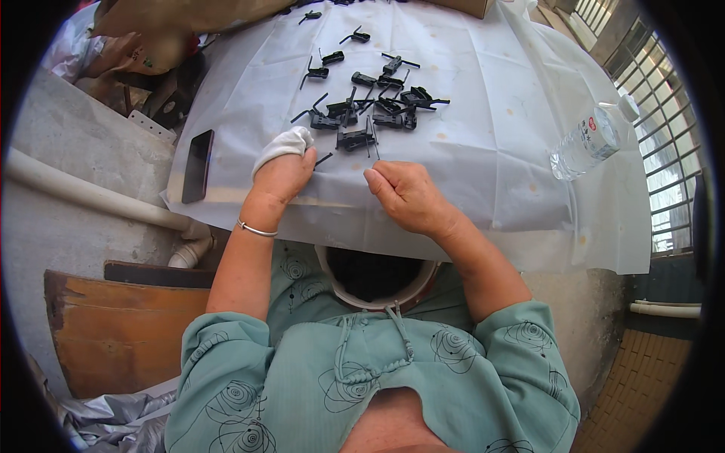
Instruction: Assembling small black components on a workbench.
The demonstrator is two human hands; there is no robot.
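My left hand, its fingers covered by a white cloth or partial glove, is curled closed near the table's front edge. A short black rod pokes out beside its thumb; whatever else it grips is hidden. To its right, my right hand is bare and closed, thumb pressed against the curled fingers. Anything inside that fist cannot be made out. Just beyond both hands lies a loose pile of small black plastic clip-like parts, some with thin rods sticking out. More single parts are scattered farther back.
A white plastic sheet covers the table. At its left edge lies a dark phone; at the right, a clear water bottle leans over. Below the front edge, a bucket with dark contents stands between my legs. Cardboard sits at the back.
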